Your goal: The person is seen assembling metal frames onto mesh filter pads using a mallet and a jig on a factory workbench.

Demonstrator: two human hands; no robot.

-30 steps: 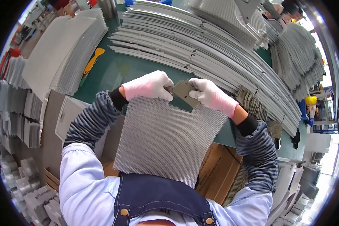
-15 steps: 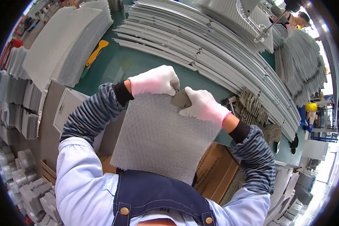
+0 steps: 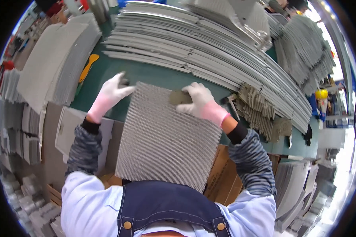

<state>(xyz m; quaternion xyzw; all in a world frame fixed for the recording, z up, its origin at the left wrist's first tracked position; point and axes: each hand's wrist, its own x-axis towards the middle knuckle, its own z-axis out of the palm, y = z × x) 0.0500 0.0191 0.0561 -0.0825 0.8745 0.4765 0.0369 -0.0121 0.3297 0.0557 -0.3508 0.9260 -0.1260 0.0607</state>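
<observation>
A square sheet of silvery metal mesh [image 3: 166,138] rests against my front, its far edge over the green table. My right hand [image 3: 201,103], in a white and pink glove, grips a small grey-green plate [image 3: 178,98] between thumb and fingers. That plate lies over the mesh near its far right corner. Off the mesh's far left corner, my left hand [image 3: 110,96] hovers above the table with thumb and fingers spread. A dark blurred patch shows between those fingers; I cannot tell what it is.
Long pale metal strips [image 3: 166,43] lie stacked across the green table [image 3: 103,65]. A yellow-handled scraper [image 3: 89,67] lies beside a stack of mesh sheets [image 3: 55,59]. Right of my right hand are a hammer [image 3: 230,99] and grey-green pieces [image 3: 257,112]. A cardboard box [image 3: 224,173] stands below.
My left hand has left the mesh's far edge and moved left, its fingers opening. My right hand, still holding the plate, has shifted slightly left. The whole view has shifted a little.
</observation>
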